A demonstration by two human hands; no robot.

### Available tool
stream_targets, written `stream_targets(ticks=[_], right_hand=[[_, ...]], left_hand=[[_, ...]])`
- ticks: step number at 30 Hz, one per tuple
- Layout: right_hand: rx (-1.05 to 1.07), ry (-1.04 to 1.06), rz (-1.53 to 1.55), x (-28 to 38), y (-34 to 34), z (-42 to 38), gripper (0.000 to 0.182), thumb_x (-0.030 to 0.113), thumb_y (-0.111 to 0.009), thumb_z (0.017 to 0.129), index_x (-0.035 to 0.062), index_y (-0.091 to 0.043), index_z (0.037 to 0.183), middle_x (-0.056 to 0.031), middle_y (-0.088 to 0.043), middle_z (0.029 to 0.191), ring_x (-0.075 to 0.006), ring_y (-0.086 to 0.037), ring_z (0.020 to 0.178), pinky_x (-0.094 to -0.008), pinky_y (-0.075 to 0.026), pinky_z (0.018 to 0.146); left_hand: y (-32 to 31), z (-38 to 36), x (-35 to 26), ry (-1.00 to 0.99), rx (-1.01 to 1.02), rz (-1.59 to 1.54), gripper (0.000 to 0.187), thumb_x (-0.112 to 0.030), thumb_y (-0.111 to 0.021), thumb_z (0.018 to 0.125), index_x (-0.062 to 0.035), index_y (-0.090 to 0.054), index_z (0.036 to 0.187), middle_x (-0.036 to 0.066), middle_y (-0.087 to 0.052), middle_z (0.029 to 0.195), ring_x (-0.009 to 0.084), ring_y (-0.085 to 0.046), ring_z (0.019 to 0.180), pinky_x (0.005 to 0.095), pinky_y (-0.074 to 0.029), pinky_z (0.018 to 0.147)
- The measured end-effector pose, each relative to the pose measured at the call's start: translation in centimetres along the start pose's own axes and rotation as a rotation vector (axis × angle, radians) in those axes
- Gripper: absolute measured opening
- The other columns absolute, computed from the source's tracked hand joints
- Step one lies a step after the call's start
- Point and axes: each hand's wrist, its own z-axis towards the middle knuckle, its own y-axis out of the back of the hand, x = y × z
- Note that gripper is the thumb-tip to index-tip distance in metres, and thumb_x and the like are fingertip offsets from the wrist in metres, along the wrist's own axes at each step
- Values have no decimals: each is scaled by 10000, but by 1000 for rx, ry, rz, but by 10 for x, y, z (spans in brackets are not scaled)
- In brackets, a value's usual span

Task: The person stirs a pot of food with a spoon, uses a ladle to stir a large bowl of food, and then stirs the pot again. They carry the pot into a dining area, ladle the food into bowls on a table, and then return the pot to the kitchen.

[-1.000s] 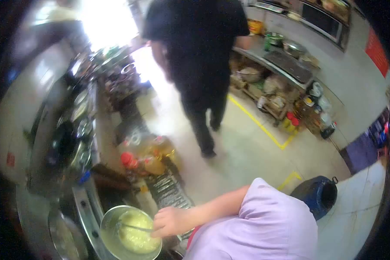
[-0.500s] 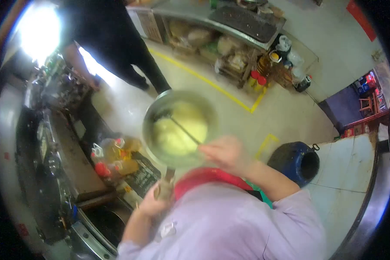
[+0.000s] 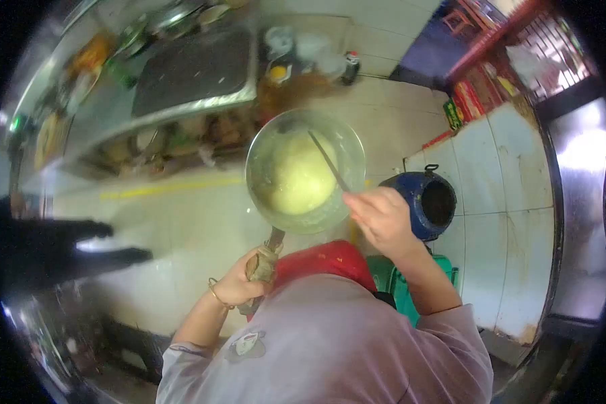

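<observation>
A large metal pan (image 3: 260, 204) with pale yellow, soft-looking contents (image 3: 303, 176) is held out in front of my body. My left hand (image 3: 244, 279) grips its cloth-wrapped handle (image 3: 263, 265), below the pan's rim. In my right hand (image 3: 382, 219), at the pan's right side, the fingers are closed around a thin dark utensil (image 3: 328, 159). The utensil slants over the contents toward the upper part of the pan, and its far end is hard to make out.
A metal counter (image 3: 215, 101) with a dark board (image 3: 192, 71) stands at upper left. A blue barrel (image 3: 411, 195) stands right of the pan beside a tiled block (image 3: 475, 236). Another person's dark-clothed legs (image 3: 54, 252) are at far left.
The view has swung to the right; the counter and the other person's legs now appear further left. Both hands keep their holds, and the pan sits slightly higher and further right in view.
</observation>
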Motion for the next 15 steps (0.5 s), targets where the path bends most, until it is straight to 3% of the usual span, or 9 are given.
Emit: stream_targets(ticks=[6,8,15], right_hand=[[130,-162,-43,-128,25,-17,341,171,-720,726,131,-682,1062,-27,-624,897,-234,-593,802,-363,-479,690],[133,-220,-22,-176,48,-21,351,168,-729,714,131,-681,1059,-29,-628,900,-238,-598,803,-364,-484,698],[-201,-401,-111,-366,93,32,394,108,-735,691,113,-678,1081,-48,-639,881,-257,-607,762,-371,-493,667]], left_hand=[[-5,189,-76,77,33,44,510,83,-607,638,-27,-461,1115,70,-549,844,164,-586,657,292,-499,553],[-24,250,-98,52,45,17,494,89,-601,640,-25,-461,1100,74,-551,831,169,-581,647,292,-501,555],[-78,428,-187,96,147,69,468,88,-615,655,-15,-481,1092,81,-566,823,173,-574,627,310,-500,575]])
